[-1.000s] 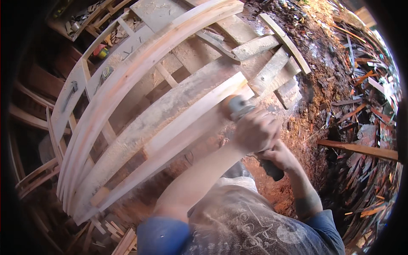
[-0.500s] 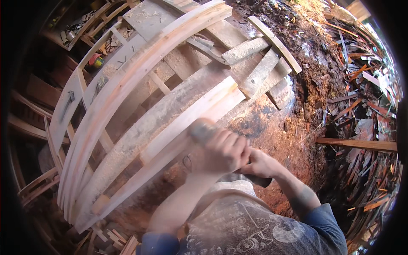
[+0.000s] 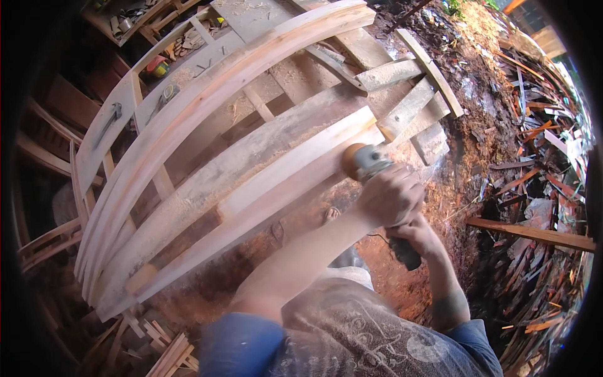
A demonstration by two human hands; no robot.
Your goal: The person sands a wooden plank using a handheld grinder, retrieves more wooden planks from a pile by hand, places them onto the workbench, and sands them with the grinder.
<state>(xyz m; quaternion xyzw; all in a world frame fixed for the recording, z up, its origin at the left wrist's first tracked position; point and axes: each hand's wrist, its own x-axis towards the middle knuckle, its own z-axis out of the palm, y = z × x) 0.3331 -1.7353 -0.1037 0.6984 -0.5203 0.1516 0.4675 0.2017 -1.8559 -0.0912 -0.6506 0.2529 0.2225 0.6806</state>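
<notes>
An angle grinder with a brownish round disc is in both my hands. My left hand is closed round its front body, behind the head. Farther back, my right hand grips the dark rear end, low and to the right. The disc meets, or is very close to, the near side of a pale curved wooden beam, by its right end. Its exact contact is hard to make out. Part of the grinder's body is hidden by my fingers.
A long curved laminated beam lies beyond, across dusty planks of a bench. A hammer rests at the far left. Wood scraps pile up on the right, and offcuts lie at lower left. Reddish-brown sawdust covers the ground.
Both hands have moved the grinder right and slightly away, from the middle of the pale beam toward its right end. The view has shifted a little too.
</notes>
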